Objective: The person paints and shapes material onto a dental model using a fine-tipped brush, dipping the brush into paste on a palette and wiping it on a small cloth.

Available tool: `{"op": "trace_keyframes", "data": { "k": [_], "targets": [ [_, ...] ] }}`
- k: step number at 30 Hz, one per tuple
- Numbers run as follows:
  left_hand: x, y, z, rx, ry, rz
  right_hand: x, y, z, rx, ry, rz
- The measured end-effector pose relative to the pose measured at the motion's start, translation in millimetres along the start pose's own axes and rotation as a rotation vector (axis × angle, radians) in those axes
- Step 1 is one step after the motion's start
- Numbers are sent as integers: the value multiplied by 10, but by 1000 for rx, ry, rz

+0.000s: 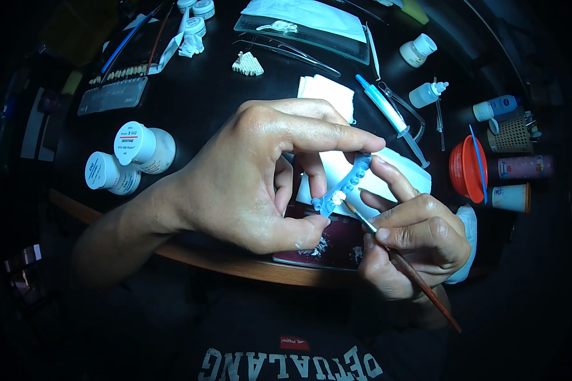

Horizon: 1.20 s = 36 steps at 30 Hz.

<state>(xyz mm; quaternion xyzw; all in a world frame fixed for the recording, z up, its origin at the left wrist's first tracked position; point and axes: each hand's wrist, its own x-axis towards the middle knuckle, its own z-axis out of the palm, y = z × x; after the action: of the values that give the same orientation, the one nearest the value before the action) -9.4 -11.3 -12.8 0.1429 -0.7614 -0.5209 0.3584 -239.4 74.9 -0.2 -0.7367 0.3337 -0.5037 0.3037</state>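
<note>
A curved blue dental model (346, 186) is held between the thumb and fingers of my left hand (254, 171), above white paper. On the model sits a small white tooth piece (338, 198). My right hand (419, 235) grips a thin brush (415, 274) with a reddish-brown handle and metal collar; its tip is at or very near the white piece. One finger of my right hand rests by the upper end of the model. Below the model lies a dark red plate (337, 253) with white specks, partly hidden by my left hand.
Two white-lidded jars (135, 145) (103, 170) stand left. Behind are a tooth shade guide (113, 95), tweezers (292, 56) and a glass slab (356, 52). A blue syringe (391, 117), a dropper bottle (428, 94), a red bowl (465, 168) and cups (511, 198) are to the right.
</note>
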Motion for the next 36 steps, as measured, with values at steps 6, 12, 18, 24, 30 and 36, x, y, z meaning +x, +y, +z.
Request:
{"op": "trace_keyframes", "data": {
  "k": [6, 12, 18, 24, 30, 36],
  "targets": [
    [0, 5, -6, 13, -1, 3, 8, 1, -8, -21, -17, -17],
    [-1, 7, -2, 22, 7, 5, 4, -8, -2, -27, -20, -10],
    [6, -10, -4, 35, 4, 33, 11, 24, 6, -16, -13, -31],
    [-3, -12, -5, 25, -1, 18, 10, 27, -2, 2, -18, -31],
    [1, -6, 0, 15, 1, 16, 8, 23, 13, -5, 3, -28],
    [5, -18, -1, 17, -2, 33, 10, 26, 4, 7, -4, -30]
  ]
}}
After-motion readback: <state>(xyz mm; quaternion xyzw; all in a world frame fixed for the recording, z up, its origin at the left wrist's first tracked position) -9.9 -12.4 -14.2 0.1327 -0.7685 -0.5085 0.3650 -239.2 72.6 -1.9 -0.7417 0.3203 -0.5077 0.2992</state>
